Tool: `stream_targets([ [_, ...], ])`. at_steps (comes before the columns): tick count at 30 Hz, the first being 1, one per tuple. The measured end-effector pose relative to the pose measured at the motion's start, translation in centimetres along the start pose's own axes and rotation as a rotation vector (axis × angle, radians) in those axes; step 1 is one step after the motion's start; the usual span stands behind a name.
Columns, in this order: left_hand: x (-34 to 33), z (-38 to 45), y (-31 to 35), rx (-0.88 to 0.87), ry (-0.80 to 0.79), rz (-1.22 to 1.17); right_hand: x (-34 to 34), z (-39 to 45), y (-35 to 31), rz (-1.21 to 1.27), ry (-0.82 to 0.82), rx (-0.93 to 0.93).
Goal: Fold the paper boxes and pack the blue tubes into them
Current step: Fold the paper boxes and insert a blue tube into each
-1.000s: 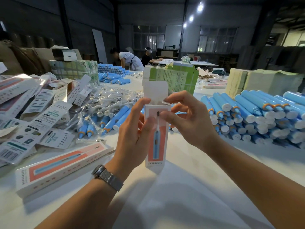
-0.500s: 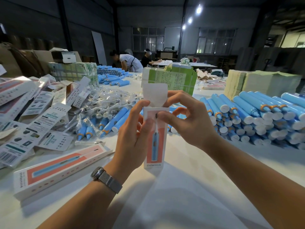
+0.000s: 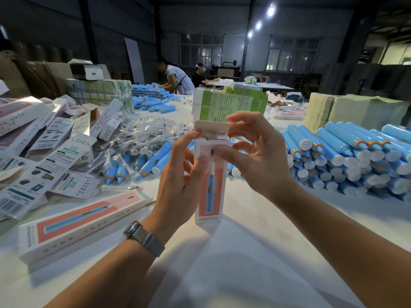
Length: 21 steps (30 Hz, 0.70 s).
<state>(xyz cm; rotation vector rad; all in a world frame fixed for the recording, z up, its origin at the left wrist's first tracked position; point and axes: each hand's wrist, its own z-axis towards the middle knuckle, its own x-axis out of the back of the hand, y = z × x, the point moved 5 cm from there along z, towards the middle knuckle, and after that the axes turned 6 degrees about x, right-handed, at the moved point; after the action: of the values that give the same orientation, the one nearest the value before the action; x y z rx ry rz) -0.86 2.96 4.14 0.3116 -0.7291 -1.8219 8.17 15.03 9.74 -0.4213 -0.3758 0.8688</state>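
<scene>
While the paper box (image 3: 210,181) stands upright on the white table (image 3: 255,252), its lower end touching the surface, I hold it with both hands. My left hand (image 3: 178,185) grips the box's left side, thumb pressed on the printed front, fingers curled behind. My right hand (image 3: 253,156) pinches the box's upper right: thumb on the front face, index finger curled over the raised top flap (image 3: 211,127), remaining fingers loosely spread. The top flap is bent partway toward me; the opening is not closed. I cannot tell whether a tube is inside. A wristwatch (image 3: 144,237) sits on my left wrist.

Blue tubes (image 3: 347,161) are stacked in rows at right. More loose blue tubes (image 3: 153,161) lie left of the box, beside bagged brush heads (image 3: 142,134). A closed finished box (image 3: 82,223) lies flat at near left. Flat unfolded cartons (image 3: 40,156) are piled at far left. Green-printed cartons (image 3: 231,103) stand behind my hands.
</scene>
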Motion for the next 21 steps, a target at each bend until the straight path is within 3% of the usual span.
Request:
stream_targets([
  [5, 0.0, 0.1, -0.1, 0.072, 0.032, -0.133, 0.3, 0.0, 0.1, 0.004, -0.015, -0.038],
  [10, 0.0, 0.2, 0.2, 0.021, -0.035, -0.034, 0.2, -0.1, 0.1, 0.019, -0.066, -0.014],
  [21, -0.3, -0.1, 0.9, 0.025, -0.066, -0.069, 0.2, -0.1, -0.1, 0.014, -0.068, -0.027],
])
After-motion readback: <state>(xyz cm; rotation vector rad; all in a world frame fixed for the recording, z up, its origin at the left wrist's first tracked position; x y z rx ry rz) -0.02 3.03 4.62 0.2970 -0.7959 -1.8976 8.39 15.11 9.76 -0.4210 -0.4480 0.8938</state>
